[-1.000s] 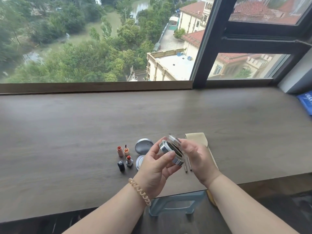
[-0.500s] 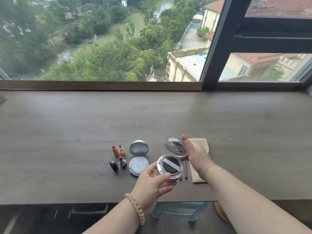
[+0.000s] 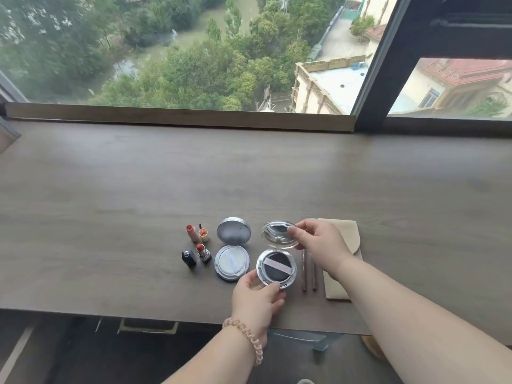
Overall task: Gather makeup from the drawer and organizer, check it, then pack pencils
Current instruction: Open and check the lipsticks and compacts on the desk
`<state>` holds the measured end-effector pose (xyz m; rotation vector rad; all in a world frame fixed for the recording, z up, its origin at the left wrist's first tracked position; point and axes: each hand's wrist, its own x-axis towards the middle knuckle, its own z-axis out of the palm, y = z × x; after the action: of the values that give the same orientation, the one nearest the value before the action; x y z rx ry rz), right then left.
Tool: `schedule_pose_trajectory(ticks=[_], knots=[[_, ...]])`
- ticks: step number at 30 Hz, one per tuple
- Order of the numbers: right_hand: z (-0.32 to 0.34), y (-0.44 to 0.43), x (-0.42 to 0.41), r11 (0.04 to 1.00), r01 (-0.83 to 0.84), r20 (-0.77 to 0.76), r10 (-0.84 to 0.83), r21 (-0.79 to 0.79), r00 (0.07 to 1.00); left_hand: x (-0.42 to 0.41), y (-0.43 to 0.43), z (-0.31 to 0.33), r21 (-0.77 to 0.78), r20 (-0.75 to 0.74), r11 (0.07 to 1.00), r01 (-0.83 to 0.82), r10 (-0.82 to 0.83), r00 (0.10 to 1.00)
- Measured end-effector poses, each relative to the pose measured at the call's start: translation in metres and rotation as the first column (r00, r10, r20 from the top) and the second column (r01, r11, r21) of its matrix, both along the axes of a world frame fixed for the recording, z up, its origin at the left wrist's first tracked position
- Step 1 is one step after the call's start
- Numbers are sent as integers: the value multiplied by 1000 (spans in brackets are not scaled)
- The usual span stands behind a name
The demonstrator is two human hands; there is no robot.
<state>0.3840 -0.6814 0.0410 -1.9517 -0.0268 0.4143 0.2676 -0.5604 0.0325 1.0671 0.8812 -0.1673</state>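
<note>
The left hand (image 3: 257,296) grips the near rim of an open round silver compact with a black puff crossed by a pale strap (image 3: 277,268), its fingers (image 3: 273,286) curled round the base edge. The right hand (image 3: 318,242) pinches the compact's clear-rimmed mirrored lid (image 3: 277,236), thumb and fingers clamped on its right edge. The compact sits low over the front of the grey-brown wooden bench (image 3: 110,206); whether it touches the surface I cannot tell. Just right of it lie 2 thin brown pencils (image 3: 304,273) side by side, next to a beige fabric pouch (image 3: 346,239). To the left a second silver compact with a white puff (image 3: 232,262) lies open, then a cluster of small lipstick tubes and caps (image 3: 203,252).
</note>
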Motion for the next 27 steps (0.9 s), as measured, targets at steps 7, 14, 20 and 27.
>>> schedule_pose_trajectory(ticks=[7, 14, 20, 27], knots=[[-4, 15, 15, 997, -31, 15, 33, -78, 999, 4, 5, -10, 380, -182, 915, 133, -67, 981], [-15, 19, 19, 988, -55, 1, 56, -147, 998, 9, 14, -20, 501, -332, 801, 328, -171, 927], [-19, 15, 25, 977, -88, -8, 88, -195, 996, 12, 13, -21, 455, -314, 823, 339, -208, 926], [-15, 17, 27, 953, -92, -9, 93, -290, 996, 16, 9, -18, 497, -357, 768, 405, -245, 902]])
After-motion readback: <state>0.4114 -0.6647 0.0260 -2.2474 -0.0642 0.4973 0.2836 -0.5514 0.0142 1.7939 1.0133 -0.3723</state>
